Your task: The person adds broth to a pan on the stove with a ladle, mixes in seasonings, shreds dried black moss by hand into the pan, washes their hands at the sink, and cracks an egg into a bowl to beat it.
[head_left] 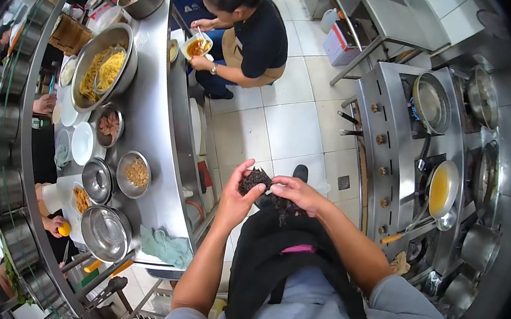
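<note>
Both my hands are raised in front of my dark apron (pixel 268 242). Between them is a dark, frizzy clump (pixel 254 182) whose kind I cannot make out; it looks stringy or crumbly. My left hand (pixel 240 196) has its fingers and thumb closed around the clump. My right hand (pixel 299 195) pinches at the clump's right side with thumb and fingertips. A looser dark tangle (pixel 284 208) hangs below my right fingers, partly against the apron.
On the left, a steel counter (pixel 164 168) holds a noodle bowl (pixel 129 71), a bowl of brown bits (pixel 134 175) and a green cloth (pixel 165 248). A stove (pixel 387 148) with a pan of yellow liquid (pixel 443 188) stands right. Ahead, a seated person (pixel 252 41) holds a food bowl.
</note>
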A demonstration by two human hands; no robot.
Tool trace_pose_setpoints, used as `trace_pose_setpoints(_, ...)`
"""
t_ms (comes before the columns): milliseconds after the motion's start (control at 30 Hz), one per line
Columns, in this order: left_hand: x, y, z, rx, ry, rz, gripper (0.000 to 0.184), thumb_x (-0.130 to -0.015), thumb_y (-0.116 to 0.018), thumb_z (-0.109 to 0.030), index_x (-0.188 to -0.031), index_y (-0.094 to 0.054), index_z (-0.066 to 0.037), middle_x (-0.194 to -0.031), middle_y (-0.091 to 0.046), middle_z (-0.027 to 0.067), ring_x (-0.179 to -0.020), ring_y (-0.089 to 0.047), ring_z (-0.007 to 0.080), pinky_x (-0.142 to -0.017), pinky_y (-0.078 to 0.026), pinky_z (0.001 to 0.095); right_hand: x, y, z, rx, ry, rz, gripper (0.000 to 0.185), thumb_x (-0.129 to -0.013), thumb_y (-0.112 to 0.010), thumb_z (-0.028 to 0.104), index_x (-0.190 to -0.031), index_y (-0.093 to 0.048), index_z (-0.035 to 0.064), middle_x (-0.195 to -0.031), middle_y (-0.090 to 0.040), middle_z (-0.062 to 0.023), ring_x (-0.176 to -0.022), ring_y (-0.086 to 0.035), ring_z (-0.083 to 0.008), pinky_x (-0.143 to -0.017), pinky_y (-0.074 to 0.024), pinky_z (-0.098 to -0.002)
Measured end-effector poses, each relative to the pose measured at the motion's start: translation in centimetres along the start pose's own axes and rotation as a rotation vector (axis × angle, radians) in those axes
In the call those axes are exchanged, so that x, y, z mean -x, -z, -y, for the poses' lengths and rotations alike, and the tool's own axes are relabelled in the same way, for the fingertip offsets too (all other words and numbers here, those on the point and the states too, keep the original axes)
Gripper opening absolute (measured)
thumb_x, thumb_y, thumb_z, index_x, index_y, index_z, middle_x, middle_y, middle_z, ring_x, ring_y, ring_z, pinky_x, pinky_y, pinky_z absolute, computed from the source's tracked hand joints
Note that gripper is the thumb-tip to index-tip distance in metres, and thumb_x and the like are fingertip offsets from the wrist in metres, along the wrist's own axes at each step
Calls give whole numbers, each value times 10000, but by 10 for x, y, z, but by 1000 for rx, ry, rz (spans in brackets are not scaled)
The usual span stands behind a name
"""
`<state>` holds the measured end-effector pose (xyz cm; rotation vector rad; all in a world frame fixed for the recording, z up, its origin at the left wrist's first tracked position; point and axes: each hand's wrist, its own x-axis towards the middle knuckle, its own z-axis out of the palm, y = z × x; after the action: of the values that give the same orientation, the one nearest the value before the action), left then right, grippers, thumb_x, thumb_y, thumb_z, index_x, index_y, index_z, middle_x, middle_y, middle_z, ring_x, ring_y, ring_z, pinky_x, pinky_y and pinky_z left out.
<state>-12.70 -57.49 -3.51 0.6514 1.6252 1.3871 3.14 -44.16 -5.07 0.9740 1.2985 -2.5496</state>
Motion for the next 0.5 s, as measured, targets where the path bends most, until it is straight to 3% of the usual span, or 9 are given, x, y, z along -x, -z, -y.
trace_pose_setpoints(33, 1, -1, -6, -112, 0, 22, 597, -891, -707, -91, -1419, -433, -33, -1109, -572, 55, -995, -580, 136, -881, -483, 276, 0, -5, 0, 38, 59, 6, 336, -956, -640, 317, -1135, -641, 32, -900, -655, -8, -754, -612, -76, -672, -512, -247)
trace_pose_setpoints(100, 3, 2, -12, -59, 57, 140, 608, -910, -674, -86, -1449, -396, -32, -1203, -548, 63, -1075, -556, 139, -940, -458, 283, -3, -8, -5, 7, 66, -48, 327, -950, -647, 304, -1105, -660, 16, -861, -661, -5, -740, -615, -82, -668, -509, -248)
trace_pose_setpoints(200, 3, 5, -11, 348, -38, 281, 667, -907, -602, 6, -1503, -303, -27, -1377, -426, 63, -1256, -457, 144, -1059, -385, 299, 5, -8, 5, -132, 34, -137, 314, -944, -654, 301, -1081, -678, 20, -844, -672, -5, -735, -621, -87, -672, -502, -243)
trace_pose_setpoints(300, 11, 7, -13, 375, -12, 293, 696, -892, -607, 23, -1511, -292, -29, -1404, -399, 69, -1268, -453, 147, -1063, -383, 296, 19, -13, 14, -125, -10, -130, 326, -935, -663, 300, -1090, -680, 14, -865, -681, -11, -737, -630, -95, -688, -506, -250)
trace_pose_setpoints(367, 17, 5, -22, 329, -48, 229, 693, -881, -633, 24, -1502, -330, -34, -1332, -470, 71, -1192, -511, 149, -1025, -420, 289, 22, -15, 11, -107, 50, -145, 345, -925, -674, 298, -1112, -675, 8, -875, -681, -11, -742, -632, -92, -695, -512, -256)
trace_pose_setpoints(433, 25, 10, -35, -1, 6, 192, 655, -879, -662, 20, -1469, -379, 1, -1219, -557, 70, -1079, -563, 146, -935, -483, 297, 30, -23, 16, -147, 98, -211, 356, -916, -682, 296, -1131, -673, 12, -878, -683, -8, -749, -630, -86, -705, -509, -258)
trace_pose_setpoints(467, 29, 13, -40, -3, 2, 189, 655, -879, -662, 20, -1469, -379, 1, -1219, -557, 70, -1079, -563, 146, -935, -483, 297, 35, -26, 18, -141, 102, -217, 335, -916, -680, 306, -1111, -680, 34, -837, -676, 3, -711, -618, -70, -628, -488, -229)
trace_pose_setpoints(500, 31, 15, -46, -70, 13, 195, 631, -877, -676, 3, -1451, -413, -4, -1172, -583, 62, -1037, -573, 137, -910, -488, 286, 40, -27, 23, -139, 105, -213, 335, -916, -680, 306, -1111, -680, 34, -837, -676, 3, -711, -618, -70, -628, -488, -229)
